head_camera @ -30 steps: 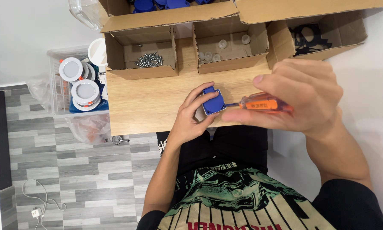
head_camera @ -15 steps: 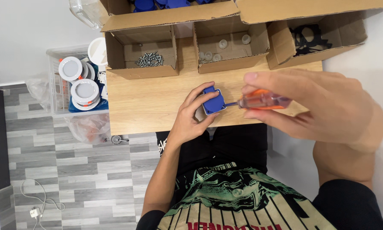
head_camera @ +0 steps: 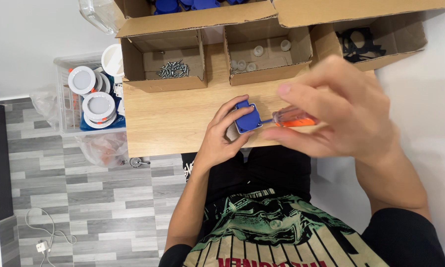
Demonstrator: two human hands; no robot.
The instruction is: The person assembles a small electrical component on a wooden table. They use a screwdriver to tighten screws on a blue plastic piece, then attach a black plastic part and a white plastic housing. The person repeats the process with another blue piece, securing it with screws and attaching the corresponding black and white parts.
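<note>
My left hand (head_camera: 222, 136) grips a small blue square plastic part (head_camera: 247, 117) just above the wooden table (head_camera: 168, 118), fingers wrapped round its left and lower sides. My right hand (head_camera: 338, 111) is closed on an orange-handled screwdriver (head_camera: 291, 117), which lies level and points left. Its metal tip meets the right side of the blue part. The right hand is blurred and hides most of the handle.
Three open cardboard boxes line the table's far edge: one with screws (head_camera: 173, 69), one with small white caps (head_camera: 259, 52), one with black parts (head_camera: 358, 42). A larger box of blue parts (head_camera: 183, 5) sits behind. A clear bin of round white fittings (head_camera: 91, 94) stands on the floor at left.
My right hand has turned on the screwdriver handle and opened its fingers outward, now blurred. The left hand and the blue part have stayed in place.
</note>
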